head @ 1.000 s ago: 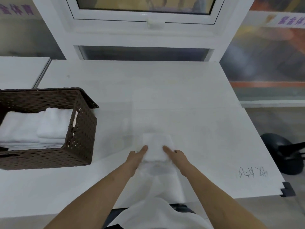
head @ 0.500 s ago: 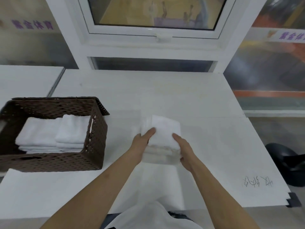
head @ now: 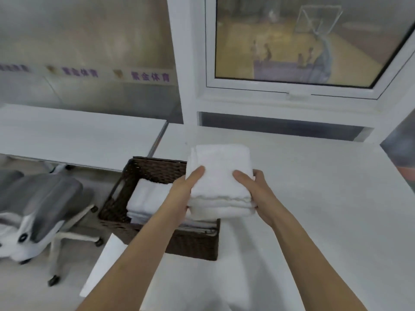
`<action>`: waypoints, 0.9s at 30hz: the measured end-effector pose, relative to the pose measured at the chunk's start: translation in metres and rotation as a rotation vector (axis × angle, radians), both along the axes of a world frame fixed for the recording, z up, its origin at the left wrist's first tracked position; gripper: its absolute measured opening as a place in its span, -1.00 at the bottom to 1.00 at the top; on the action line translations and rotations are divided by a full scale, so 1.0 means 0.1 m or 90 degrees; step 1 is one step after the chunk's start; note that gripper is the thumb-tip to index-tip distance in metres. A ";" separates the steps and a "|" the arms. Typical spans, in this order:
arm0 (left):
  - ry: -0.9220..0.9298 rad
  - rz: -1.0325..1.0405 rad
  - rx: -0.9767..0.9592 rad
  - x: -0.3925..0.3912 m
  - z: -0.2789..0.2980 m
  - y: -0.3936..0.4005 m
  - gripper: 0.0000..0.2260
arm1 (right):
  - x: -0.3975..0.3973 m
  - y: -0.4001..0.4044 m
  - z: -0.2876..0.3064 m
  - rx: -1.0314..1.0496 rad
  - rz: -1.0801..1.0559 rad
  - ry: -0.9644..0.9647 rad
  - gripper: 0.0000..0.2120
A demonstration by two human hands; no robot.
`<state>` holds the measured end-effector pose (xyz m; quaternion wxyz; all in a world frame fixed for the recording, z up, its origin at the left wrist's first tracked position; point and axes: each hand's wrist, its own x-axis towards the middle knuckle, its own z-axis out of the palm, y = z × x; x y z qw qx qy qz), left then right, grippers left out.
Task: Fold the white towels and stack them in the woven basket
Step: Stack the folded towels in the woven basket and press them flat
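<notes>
White desk (head: 314, 198) under window; both hands, left (head: 182, 191) and right (head: 258, 191), are clamping a folded towel (head: 221, 176) from its sides, each grip keeping layers together above the basket (head: 193, 245).

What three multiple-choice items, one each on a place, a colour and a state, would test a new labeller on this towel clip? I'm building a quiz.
1. Where is the folded towel?
A. Flat on the table
B. Held up at the basket's right end
C. On the chair

2. What colour is the basket?
A. Dark brown
B. White
C. Blue

3. What is the basket's state?
A. Empty
B. Tipped over
C. Already holding folded towels

Answers:
1 B: the left hand and right hand grip its two sides, clear of the table.
2 A: its woven walls are dark brown.
3 C: stacked towels lie inside it.
</notes>
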<state>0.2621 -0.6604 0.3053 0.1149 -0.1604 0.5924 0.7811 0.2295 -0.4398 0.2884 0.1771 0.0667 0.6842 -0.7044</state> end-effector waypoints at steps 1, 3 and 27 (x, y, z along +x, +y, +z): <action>-0.010 0.005 0.004 0.01 -0.03 -0.24 -0.54 | -0.05 -0.23 0.01 0.011 0.016 0.002 -0.12; -0.027 0.007 0.005 -0.02 -0.11 -0.70 -0.52 | -0.14 -0.68 -0.06 0.007 0.023 -0.012 -0.18; 0.118 -0.074 -0.712 -0.65 -0.91 -2.98 -0.79 | -0.59 -2.97 -1.33 -0.024 -0.098 -0.251 -0.06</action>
